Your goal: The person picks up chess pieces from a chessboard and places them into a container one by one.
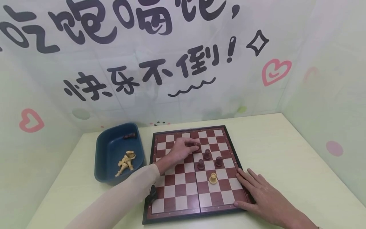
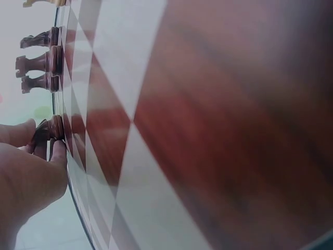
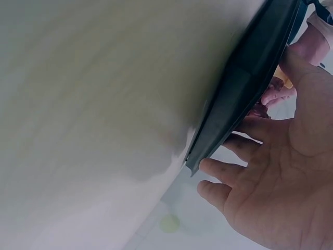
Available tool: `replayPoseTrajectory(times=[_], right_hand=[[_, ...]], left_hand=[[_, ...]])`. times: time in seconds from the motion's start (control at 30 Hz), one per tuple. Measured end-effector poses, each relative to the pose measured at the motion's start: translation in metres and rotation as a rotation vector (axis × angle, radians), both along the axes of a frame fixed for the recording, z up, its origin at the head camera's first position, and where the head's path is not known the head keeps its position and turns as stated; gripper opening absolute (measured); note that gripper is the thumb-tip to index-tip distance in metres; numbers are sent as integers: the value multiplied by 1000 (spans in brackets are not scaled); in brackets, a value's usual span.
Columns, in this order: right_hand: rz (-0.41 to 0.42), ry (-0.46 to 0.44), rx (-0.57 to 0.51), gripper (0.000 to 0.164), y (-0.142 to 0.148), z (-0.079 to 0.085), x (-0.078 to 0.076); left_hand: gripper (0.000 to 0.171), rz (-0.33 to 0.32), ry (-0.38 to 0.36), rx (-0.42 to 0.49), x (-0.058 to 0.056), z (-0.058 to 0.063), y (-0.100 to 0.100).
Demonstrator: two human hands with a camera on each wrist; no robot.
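My left hand (image 1: 180, 149) pinches a dark red-brown chess knight (image 2: 51, 128) between thumb and fingers, its base right at the board's surface. The chessboard (image 1: 175, 190) lies unfolded with red-brown and white squares. Near that hand stand two dark rooks (image 1: 207, 154) and another dark knight (image 1: 219, 161), all upright. A cream chess piece (image 1: 213, 178) stands closer to me. My right hand (image 1: 264, 195) rests at the board's right edge, fingers spread, thumb on the near corner area; in the right wrist view its fingers lie along the dark board side (image 3: 250, 67).
A blue plastic bin (image 1: 100, 159) stands left of the board. Inside lie several cream chess pieces (image 1: 125, 163) and a dark piece (image 1: 130, 136). The pale table (image 1: 300, 165) meets a printed wall (image 1: 183, 105) behind the board, with another wall at the right.
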State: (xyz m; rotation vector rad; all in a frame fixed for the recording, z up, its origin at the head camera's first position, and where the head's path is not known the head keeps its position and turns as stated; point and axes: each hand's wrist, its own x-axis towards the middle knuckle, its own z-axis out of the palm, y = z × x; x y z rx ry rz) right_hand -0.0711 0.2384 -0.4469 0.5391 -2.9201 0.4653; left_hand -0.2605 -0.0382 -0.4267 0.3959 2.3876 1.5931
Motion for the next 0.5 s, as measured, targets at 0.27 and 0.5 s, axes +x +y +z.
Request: replayPoseTrajectory(times=[0.27,0.5], right_hand=[[4,12,3,87,0,1,0],[-15,-43,4,89,-1,2,0]], left_hand=[[21,3,12,57,-4,15,-3],[21,5,11,45,-3,16,-5]])
